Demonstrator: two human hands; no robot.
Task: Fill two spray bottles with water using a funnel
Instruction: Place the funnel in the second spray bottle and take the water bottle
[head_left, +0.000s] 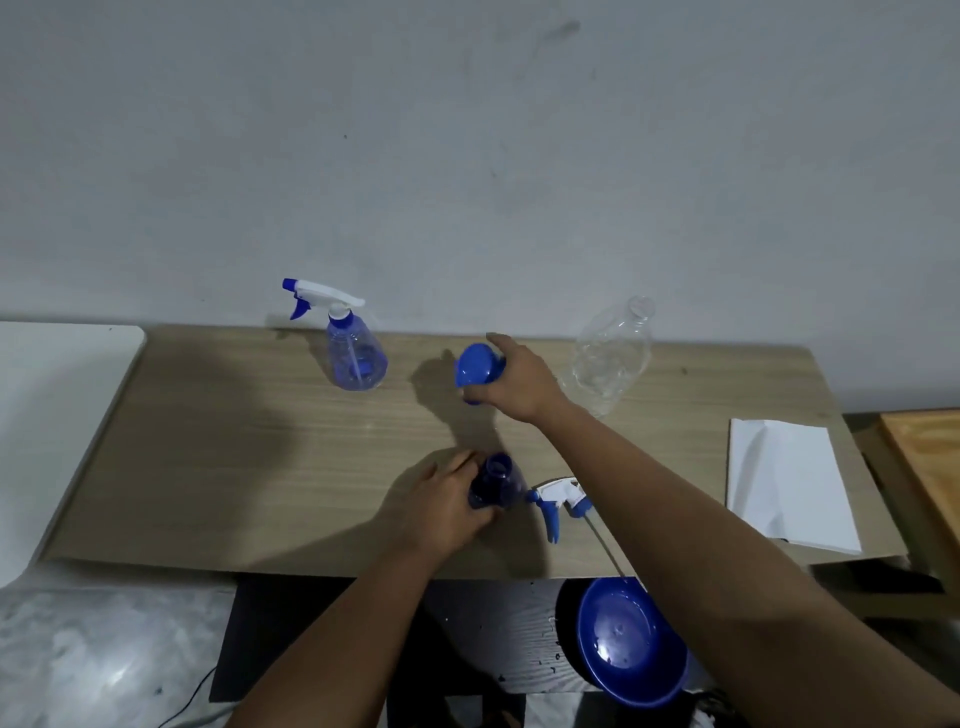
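My left hand (441, 506) grips an uncapped blue spray bottle (498, 480) standing near the table's front edge. Its white and blue trigger head (558, 501) lies on the table just right of it. My right hand (517, 382) holds a blue funnel (475, 366) above the middle of the table, its wide mouth tilted to the left. A second blue spray bottle (356, 353) with its trigger head on stands upright at the back left. A clear plastic bottle (613, 358) without a cap stands at the back right, behind my right hand.
The wooden table (234, 467) stands against a grey wall. A white folded paper (789, 486) lies at the table's right end. A blue bowl (631, 642) sits below the front edge on a dark surface. A white surface (57, 389) adjoins on the left.
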